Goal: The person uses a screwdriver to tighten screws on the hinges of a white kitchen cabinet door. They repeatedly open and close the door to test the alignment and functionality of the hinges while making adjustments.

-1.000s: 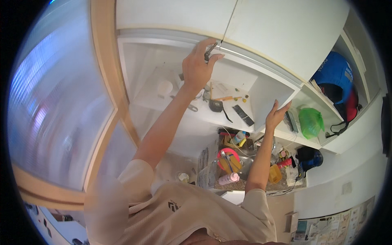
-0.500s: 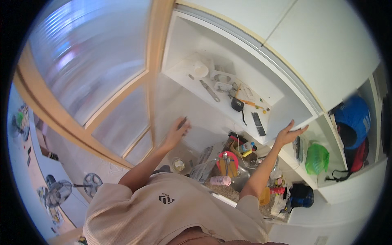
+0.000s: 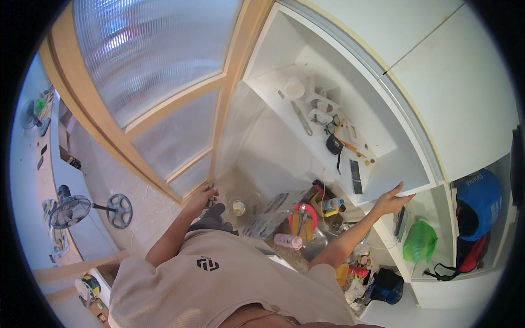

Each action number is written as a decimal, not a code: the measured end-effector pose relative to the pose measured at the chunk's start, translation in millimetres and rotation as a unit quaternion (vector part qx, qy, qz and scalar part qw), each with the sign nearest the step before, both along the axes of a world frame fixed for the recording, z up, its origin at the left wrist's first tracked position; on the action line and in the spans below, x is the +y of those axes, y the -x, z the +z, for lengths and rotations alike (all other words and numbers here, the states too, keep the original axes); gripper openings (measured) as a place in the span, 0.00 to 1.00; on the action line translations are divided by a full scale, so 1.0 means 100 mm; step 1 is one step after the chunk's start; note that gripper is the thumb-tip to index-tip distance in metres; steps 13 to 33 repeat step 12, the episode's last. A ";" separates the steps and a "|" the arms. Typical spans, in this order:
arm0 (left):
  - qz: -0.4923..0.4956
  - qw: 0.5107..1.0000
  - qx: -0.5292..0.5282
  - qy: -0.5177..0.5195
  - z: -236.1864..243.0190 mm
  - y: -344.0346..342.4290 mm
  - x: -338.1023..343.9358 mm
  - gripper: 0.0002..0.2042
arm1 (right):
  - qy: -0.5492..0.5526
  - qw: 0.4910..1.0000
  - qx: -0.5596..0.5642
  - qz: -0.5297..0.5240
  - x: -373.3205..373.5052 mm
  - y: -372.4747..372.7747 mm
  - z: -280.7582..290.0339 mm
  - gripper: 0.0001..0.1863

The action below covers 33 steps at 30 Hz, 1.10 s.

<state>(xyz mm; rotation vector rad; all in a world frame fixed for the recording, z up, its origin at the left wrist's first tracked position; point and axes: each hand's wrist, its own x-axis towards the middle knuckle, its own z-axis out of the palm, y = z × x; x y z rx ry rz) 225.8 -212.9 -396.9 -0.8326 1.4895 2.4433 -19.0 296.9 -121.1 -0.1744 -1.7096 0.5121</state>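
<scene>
My left hand (image 3: 204, 199) is low beside the bottom corner of the wood-framed, ribbed-glass door (image 3: 174, 117). Its fingers are curled, and whatever they hold is too small to make out. My right hand (image 3: 391, 201) reaches up to the lower right corner of the white open wall cabinet (image 3: 306, 24), its fingers apart and resting against the edge. On the cabinet's shelf lie a black tape measure (image 3: 334, 145), a black flat bar (image 3: 356, 177), a grey metal strip (image 3: 301, 118), a white roll (image 3: 295, 87) and a pair of glasses (image 3: 332, 126).
Below is a cluttered counter with a sink, a pink basin (image 3: 311, 214) and a pink bottle (image 3: 288, 241). To the right are a green plastic bag (image 3: 420, 242) and a blue bag (image 3: 479, 202). A standing fan (image 3: 70, 211) is at left; a clear bowl (image 3: 237, 206) sits below.
My left hand has dropped down and left from in front of the wall, where a small dark slim object showed in it. My right hand has come onto the cabinet's corner. The view has shifted.
</scene>
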 end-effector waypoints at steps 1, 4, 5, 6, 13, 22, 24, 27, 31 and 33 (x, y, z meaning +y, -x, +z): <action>0.012 1.000 -0.001 -0.023 0.01 0.00 -0.01 0.10 | -0.002 1.000 0.012 -0.006 0.04 -0.01 -0.03 0.33; 0.042 0.997 -0.003 -0.056 0.02 0.03 -0.01 0.11 | 0.007 1.000 0.030 0.002 0.03 0.08 -0.05 0.33; 0.038 0.998 -0.010 -0.041 -0.01 0.01 -0.02 0.11 | 0.022 1.000 0.018 0.011 -0.01 0.04 -0.03 0.33; 0.033 0.999 -0.016 -0.026 -0.05 -0.02 -0.02 0.12 | 0.038 0.999 0.005 0.020 -0.05 0.00 -0.02 0.33; 0.008 1.000 -0.025 -0.017 -0.02 -0.05 0.03 0.13 | 0.041 0.999 0.004 0.028 -0.04 0.00 0.00 0.35; 0.008 1.000 -0.025 -0.017 -0.02 -0.05 0.03 0.13 | 0.041 0.999 0.004 0.028 -0.04 0.00 0.00 0.35; 0.008 1.000 -0.025 -0.017 -0.02 -0.05 0.03 0.13 | 0.041 0.999 0.004 0.028 -0.04 0.00 0.00 0.35; 0.008 1.000 -0.025 -0.017 -0.02 -0.05 0.03 0.13 | 0.041 0.999 0.004 0.028 -0.04 0.00 0.00 0.35; 0.008 1.000 -0.025 -0.017 -0.02 -0.05 0.03 0.13 | 0.041 0.999 0.004 0.028 -0.04 0.00 0.00 0.35; 0.008 1.000 -0.025 -0.017 -0.02 -0.05 0.03 0.13 | 0.041 0.999 0.004 0.028 -0.04 0.00 0.00 0.35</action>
